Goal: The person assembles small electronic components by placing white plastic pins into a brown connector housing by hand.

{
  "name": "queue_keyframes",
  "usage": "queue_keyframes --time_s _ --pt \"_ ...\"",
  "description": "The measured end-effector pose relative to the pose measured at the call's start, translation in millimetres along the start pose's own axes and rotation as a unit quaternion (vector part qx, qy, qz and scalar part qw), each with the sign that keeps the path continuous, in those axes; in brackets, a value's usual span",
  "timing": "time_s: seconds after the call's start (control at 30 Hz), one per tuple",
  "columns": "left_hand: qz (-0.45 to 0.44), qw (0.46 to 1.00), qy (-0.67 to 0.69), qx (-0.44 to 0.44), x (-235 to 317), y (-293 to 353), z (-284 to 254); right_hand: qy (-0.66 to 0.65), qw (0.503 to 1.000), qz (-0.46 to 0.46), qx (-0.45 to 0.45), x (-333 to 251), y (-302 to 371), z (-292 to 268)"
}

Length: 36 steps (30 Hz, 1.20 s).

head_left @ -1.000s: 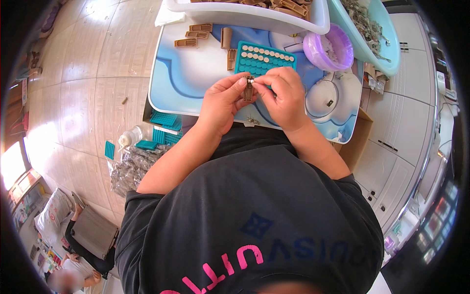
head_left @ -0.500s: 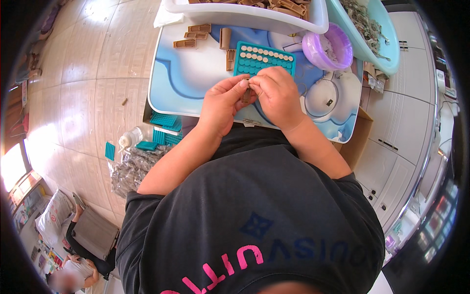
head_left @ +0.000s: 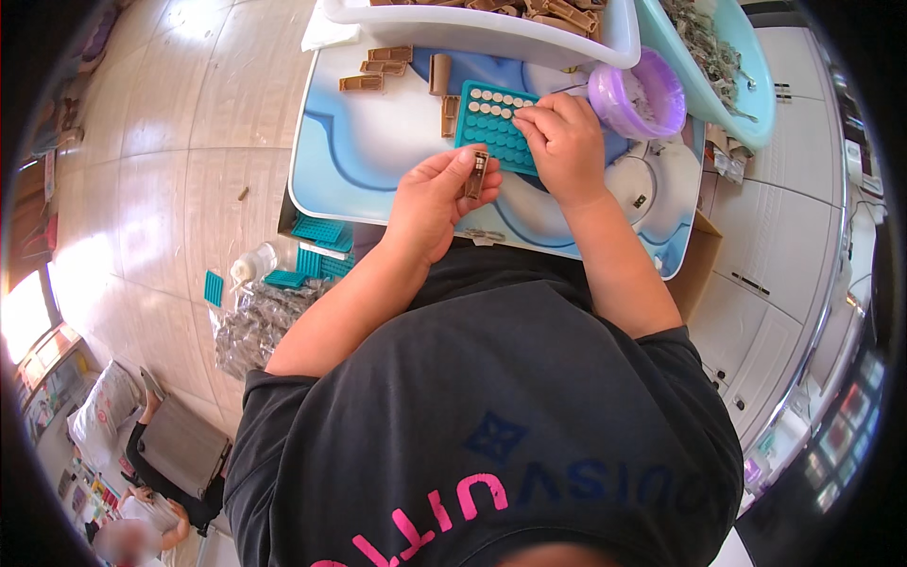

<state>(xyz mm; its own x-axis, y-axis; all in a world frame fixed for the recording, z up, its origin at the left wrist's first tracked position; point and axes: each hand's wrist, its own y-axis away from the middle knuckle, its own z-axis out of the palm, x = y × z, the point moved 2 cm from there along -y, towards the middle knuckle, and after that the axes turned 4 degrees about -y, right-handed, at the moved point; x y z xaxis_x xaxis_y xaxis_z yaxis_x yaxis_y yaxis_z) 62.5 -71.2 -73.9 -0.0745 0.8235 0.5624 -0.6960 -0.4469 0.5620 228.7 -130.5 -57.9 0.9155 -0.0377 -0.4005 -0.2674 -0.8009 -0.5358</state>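
Note:
My left hand (head_left: 436, 197) holds a small brown rectangular holder (head_left: 476, 174) between thumb and fingers, just in front of a teal tray (head_left: 491, 125) with rows of round pockets. Part of the tray's far row holds pale round pieces. My right hand (head_left: 563, 142) rests on the tray's right side, fingertips pinched at a pocket; whether it holds a piece is hidden. Both hands are over a blue and white table (head_left: 359, 142).
More brown holders (head_left: 376, 68) lie on the table's far left. A white tub (head_left: 491, 28) of holders, a purple bowl (head_left: 635, 96) and a teal basin (head_left: 720, 66) stand at the back. Teal trays (head_left: 314, 244) and bagged parts (head_left: 253, 321) lie on the floor at left.
My hands were together at the table's front edge. My right hand has since moved up onto the teal tray, while my left hand stays holding the brown holder.

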Motion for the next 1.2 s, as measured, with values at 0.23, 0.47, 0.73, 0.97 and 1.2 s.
queue_keyframes --time_s 0.23,0.47,0.73,0.97,1.2 --pt "0.009 0.999 0.031 -0.025 -5.3 -3.3 -6.7 -0.142 0.99 0.004 -0.009 -38.7 2.1 -13.5" --pt "0.014 0.999 0.026 -0.016 -4.2 -2.6 -4.0 -0.146 0.989 0.0 -0.022 -47.0 6.8 -8.4" --pt "0.029 0.999 0.011 0.015 -6.8 -1.1 -2.7 -0.117 0.993 -0.008 -0.028 -54.6 13.5 -4.6" --pt "0.02 1.0 0.006 -0.018 -4.6 0.8 -4.6 -0.192 0.979 0.021 -0.071 -42.0 -3.7 -26.4" --pt "0.023 0.999 -0.022 -0.01 -8.2 -0.1 -10.1 -0.112 0.992 -0.051 0.01 -9.8 -77.1 -38.0"
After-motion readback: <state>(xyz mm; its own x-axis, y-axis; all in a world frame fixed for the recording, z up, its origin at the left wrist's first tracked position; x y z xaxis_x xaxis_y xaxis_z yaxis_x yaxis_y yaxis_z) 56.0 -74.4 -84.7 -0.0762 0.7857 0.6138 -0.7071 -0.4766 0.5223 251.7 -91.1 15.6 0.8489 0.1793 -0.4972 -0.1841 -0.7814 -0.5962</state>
